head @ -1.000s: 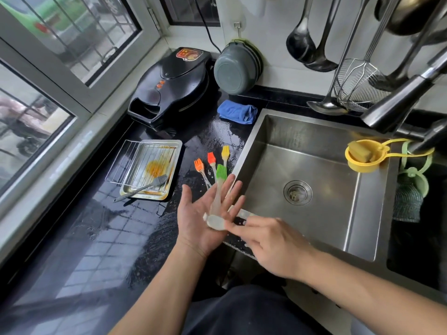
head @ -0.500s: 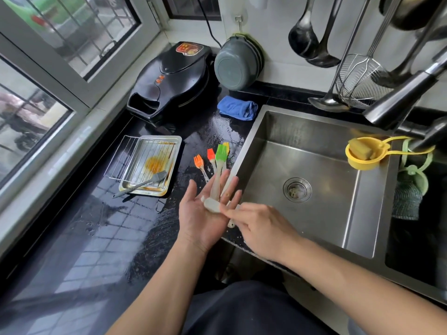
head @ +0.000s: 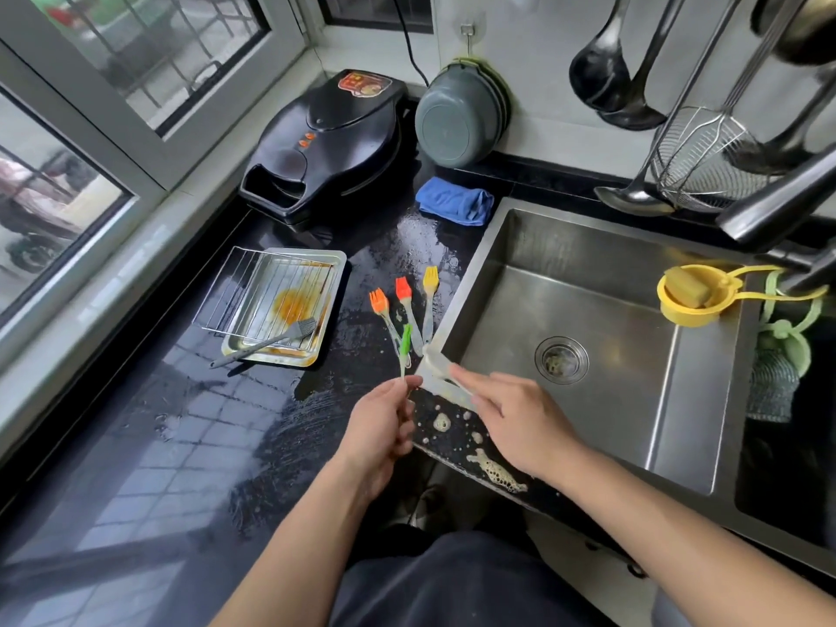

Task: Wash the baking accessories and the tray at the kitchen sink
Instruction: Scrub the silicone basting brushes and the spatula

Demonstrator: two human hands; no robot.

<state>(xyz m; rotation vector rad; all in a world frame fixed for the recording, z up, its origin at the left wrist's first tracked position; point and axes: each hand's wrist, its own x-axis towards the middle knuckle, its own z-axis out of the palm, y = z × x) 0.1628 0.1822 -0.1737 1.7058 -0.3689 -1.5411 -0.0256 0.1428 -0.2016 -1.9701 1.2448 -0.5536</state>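
Green-bristled brush (head: 406,340) with clear handle pinched by left hand (head: 380,427) fingers above wet black surface (head: 190,423), near sink (head: 588,310) corner. Right hand (head: 515,418) fingers grasping pale soapy handle (head: 445,377). Tray (head: 280,310) stained orange.

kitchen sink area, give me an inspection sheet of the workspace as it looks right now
surface: black wet countertop, foam near sink edge
job's things: greasy metal tray with wire rack and grey brush; orange, red, yellow silicone brushes lying beside steel sink
clutter: blue cloth, black electric griddle
hands: left hand pinches green brush; right hand holds pale spatula
cables: black cord on wall
surroundings: windows, hanging ladles
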